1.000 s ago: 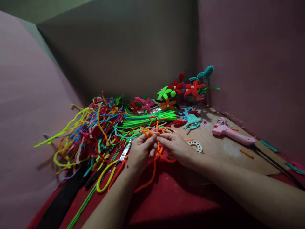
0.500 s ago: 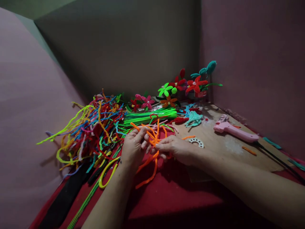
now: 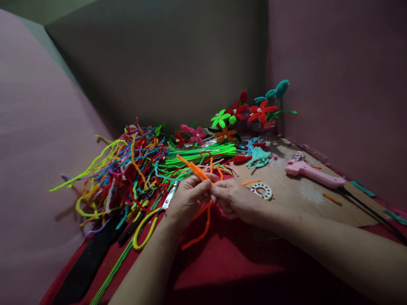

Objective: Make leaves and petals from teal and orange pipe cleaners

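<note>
Several orange pipe cleaners (image 3: 195,168) are bunched between my hands above the red cloth, their upper ends pointing up and left. My left hand (image 3: 193,192) is closed on them, thumb and fingers pinching the bunch. Right beside it, my right hand (image 3: 232,197) pinches the same pipe cleaners, fingertips touching the left ones. Orange ends hang below the hands, one curving down to the left. Where the pieces cross is hidden by my fingers. Yellow-handled scissors (image 3: 137,235) lie by my left forearm, and a white disc with holes (image 3: 261,190) is beyond my right wrist.
A tangled heap of coloured pipe cleaners (image 3: 124,169) fills the left. Green pipe cleaners (image 3: 203,153) lie behind the hands, with fuzzy flowers (image 3: 260,112) farther back. On the right, a pink glue gun (image 3: 314,174) rests on a brown board (image 3: 292,207), its black cord trailing right.
My hands have drawn together. The upper orange pipe cleaners, spread out before, are now gathered into a tighter bunch. More of the scissors' blade shows.
</note>
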Demonstrator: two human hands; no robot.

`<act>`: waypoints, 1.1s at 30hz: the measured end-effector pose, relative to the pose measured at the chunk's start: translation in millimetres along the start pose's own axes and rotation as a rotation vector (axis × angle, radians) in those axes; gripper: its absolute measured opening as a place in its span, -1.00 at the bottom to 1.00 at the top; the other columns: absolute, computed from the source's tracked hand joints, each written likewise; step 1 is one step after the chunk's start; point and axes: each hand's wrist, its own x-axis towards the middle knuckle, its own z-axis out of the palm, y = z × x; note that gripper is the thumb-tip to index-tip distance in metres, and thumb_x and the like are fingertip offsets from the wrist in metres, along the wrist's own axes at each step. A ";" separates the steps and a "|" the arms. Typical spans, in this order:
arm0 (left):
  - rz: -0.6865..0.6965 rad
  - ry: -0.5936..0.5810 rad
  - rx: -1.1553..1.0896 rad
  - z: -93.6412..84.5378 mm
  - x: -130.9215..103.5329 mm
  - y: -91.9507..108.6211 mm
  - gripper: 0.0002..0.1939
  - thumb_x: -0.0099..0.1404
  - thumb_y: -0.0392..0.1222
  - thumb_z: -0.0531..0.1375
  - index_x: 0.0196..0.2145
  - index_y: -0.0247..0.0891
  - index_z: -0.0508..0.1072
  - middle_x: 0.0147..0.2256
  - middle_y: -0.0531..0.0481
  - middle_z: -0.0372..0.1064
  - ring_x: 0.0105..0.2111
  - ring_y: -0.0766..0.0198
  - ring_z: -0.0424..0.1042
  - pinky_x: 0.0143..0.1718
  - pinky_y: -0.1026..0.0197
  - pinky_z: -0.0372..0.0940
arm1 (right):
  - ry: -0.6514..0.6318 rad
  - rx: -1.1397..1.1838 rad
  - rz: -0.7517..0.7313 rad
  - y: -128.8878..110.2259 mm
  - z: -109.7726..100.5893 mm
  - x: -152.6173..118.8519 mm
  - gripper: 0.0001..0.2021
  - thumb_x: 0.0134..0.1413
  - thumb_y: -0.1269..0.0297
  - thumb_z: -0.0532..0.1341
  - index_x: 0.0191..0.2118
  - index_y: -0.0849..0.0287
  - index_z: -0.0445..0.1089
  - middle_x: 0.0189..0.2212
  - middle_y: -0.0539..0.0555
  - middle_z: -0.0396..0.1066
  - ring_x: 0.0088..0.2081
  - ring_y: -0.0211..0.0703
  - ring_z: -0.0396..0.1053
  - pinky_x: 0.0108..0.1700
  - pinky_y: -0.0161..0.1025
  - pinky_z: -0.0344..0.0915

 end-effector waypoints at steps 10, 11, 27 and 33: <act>0.004 0.116 0.129 -9.4 1.0 4.8 -0.77 0.05 -0.10 0.28 -0.42 -0.36 0.48 -0.70 0.14 0.14 -0.70 0.47 0.20 -0.63 0.37 0.13 | -0.234 0.235 0.168 -2.1 -19.0 8.6 -0.72 0.12 0.23 0.00 -0.39 0.30 0.36 -0.63 -0.03 0.17 -0.68 -0.41 -0.02 -0.68 -0.43 -0.01; 0.008 0.114 0.128 -10.6 1.3 5.0 -0.76 0.04 -0.10 0.29 -0.42 -0.36 0.48 -0.70 0.15 0.14 -0.71 0.47 0.19 -0.64 0.37 0.13 | -0.241 0.243 0.187 -1.5 -20.0 8.9 -0.74 0.11 0.25 0.02 -0.38 0.31 0.37 -0.63 -0.03 0.18 -0.68 -0.41 -0.01 -0.67 -0.43 0.00; 0.152 0.182 0.079 -8.8 3.2 4.9 -0.82 0.08 -0.15 0.26 -0.44 -0.36 0.49 -0.73 0.14 0.17 -0.75 0.47 0.14 -0.73 0.37 0.07 | -0.130 0.068 -0.001 5.0 -14.5 9.9 -0.86 -0.05 0.39 0.20 -0.53 0.36 0.39 -0.68 -0.02 0.28 -0.72 -0.42 0.14 -0.68 -0.39 0.22; 0.209 0.184 0.051 -8.5 6.1 3.8 -0.84 0.08 -0.17 0.25 -0.45 -0.35 0.46 -0.72 0.14 0.19 -0.73 0.45 0.17 -0.70 0.36 0.13 | -0.093 -0.098 -0.021 -0.6 -10.6 6.4 -0.80 0.03 0.40 0.10 -0.56 0.29 0.32 -0.74 -0.11 0.17 -0.79 -0.46 0.06 -0.75 -0.46 0.14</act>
